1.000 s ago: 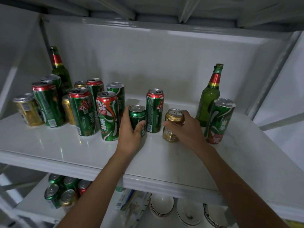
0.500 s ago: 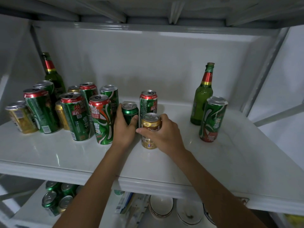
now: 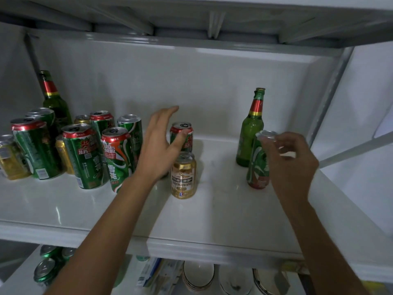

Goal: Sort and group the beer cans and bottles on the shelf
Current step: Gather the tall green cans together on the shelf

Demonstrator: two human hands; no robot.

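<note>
My left hand [image 3: 160, 145] is open with fingers spread, its thumb against the front of a tall green can with a red rim [image 3: 185, 133] at mid-shelf. A short gold can [image 3: 184, 177] stands free just in front of that can. My right hand [image 3: 291, 162] curls its blurred fingers at the top of a tall green can [image 3: 257, 167] on the right; whether it grips is unclear. A green bottle [image 3: 251, 133] stands behind that can. On the left are several green and gold cans [image 3: 85, 158] and another green bottle [image 3: 54, 99].
The white shelf [image 3: 212, 220] has bare surface in front and between the middle cans and the right pair. Another shelf hangs close overhead. Below, a lower shelf holds more cans [image 3: 45, 270], stacked bowls [image 3: 197, 273] and packets.
My right hand let go of the gold can and moved right to the tall green can. My left hand opened and lifted off the small green can, which it now hides.
</note>
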